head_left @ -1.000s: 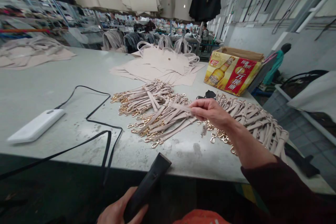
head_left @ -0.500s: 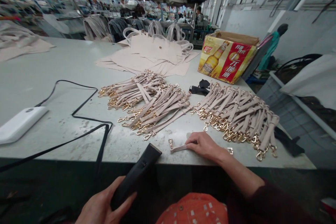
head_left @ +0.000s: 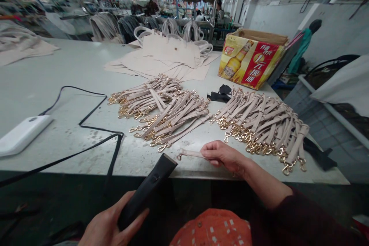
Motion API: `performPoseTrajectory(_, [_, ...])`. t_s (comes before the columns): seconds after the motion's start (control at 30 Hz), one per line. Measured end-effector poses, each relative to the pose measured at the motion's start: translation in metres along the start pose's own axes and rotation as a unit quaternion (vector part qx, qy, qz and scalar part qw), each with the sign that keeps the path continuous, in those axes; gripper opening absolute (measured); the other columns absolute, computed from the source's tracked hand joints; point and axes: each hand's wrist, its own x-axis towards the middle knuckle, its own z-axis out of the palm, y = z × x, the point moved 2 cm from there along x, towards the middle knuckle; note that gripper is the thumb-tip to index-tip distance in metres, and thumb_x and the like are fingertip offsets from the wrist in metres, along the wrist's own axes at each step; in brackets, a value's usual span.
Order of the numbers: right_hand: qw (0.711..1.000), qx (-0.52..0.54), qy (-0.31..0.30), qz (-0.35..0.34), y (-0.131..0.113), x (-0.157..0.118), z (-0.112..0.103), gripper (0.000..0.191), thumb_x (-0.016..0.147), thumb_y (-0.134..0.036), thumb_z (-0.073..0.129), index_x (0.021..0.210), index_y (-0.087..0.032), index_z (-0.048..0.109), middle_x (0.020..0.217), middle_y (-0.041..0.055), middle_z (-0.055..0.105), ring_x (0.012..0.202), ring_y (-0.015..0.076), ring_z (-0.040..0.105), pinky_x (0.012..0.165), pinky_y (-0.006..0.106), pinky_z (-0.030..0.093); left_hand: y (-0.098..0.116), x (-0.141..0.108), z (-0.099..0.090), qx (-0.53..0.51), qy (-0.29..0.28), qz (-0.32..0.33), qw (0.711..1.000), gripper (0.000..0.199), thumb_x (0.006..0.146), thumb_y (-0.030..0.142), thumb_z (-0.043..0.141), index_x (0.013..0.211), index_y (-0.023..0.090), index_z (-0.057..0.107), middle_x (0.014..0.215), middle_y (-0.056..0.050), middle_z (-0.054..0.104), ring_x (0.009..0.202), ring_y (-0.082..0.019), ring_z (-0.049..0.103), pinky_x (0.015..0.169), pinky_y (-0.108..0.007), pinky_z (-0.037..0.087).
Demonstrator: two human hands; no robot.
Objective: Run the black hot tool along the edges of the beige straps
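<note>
We pinch one beige leather strap with a gold clasp (head_left: 188,154) in our right hand (head_left: 223,156) at the grey desk's (head_left: 52,84) front edge; our left hand (head_left: 111,226) grips a black handheld tool (head_left: 147,192), which next needs bringing onto the strap, we judge.

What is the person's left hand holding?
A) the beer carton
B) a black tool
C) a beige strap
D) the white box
B: the left hand grips a black tool below the table's edge, while the right hand pinches a beige strap.
</note>
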Motion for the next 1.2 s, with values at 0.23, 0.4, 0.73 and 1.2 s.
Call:
performPoseTrajectory(0.23, [0.938,-0.318,0.139,-0.021,0.011,0.004,-0.013,0.014,0.068,-0.017,0.057,0.055,-0.015,0.056,0.052,-0.0049,0.045,0.054,0.0078,0.039,0.052,0.023,0.024,-0.011,-0.002,0.003,0.024,-0.081,-0.013,0.996,0.036,0.082,0.054,0.056,0.098,0.025,0.068,0.067,0.006,0.070,0.063,-0.016,0.068,0.057,-0.019,0.048])
performPoseTrajectory(0.4, [0.982,-0.165,0.090,0.014,0.003,-0.010,-0.013,0.021,0.073,-0.033,0.062,0.062,-0.017,0.055,0.049,-0.0074,0.039,0.044,0.0064,0.030,0.045,0.023,0.018,-0.009,-0.001,0.007,0.038,-0.114,-0.012,0.993,0.035,0.087,0.051,0.051,0.103,0.025,0.066,0.075,0.006,0.071,0.069,-0.015,0.069,0.063,-0.018,0.047])
performPoseTrajectory(0.73, [0.998,-0.020,0.054,0.001,-0.017,0.011,0.008,0.029,0.069,-0.040,0.072,0.070,-0.015,0.057,0.053,-0.0079,0.046,0.038,0.0025,0.031,0.037,0.019,0.014,-0.017,-0.006,0.007,0.042,-0.090,-0.017,0.995,0.042,0.086,0.057,0.050,0.106,0.024,0.064,0.076,0.003,0.071,0.073,-0.019,0.069,0.062,-0.021,0.047])
performPoseTrajectory(1.2, [0.999,-0.004,-0.006,0.041,-0.025,-0.004,-0.009,0.029,0.073,-0.037,0.074,0.070,-0.013,0.058,0.060,-0.0056,0.057,0.034,-0.0009,0.027,0.034,0.017,0.012,-0.011,-0.003,0.012,0.023,-0.111,0.001,0.994,0.039,0.085,0.054,0.052,0.105,0.024,0.066,0.079,0.004,0.073,0.072,-0.017,0.069,0.065,-0.020,0.048])
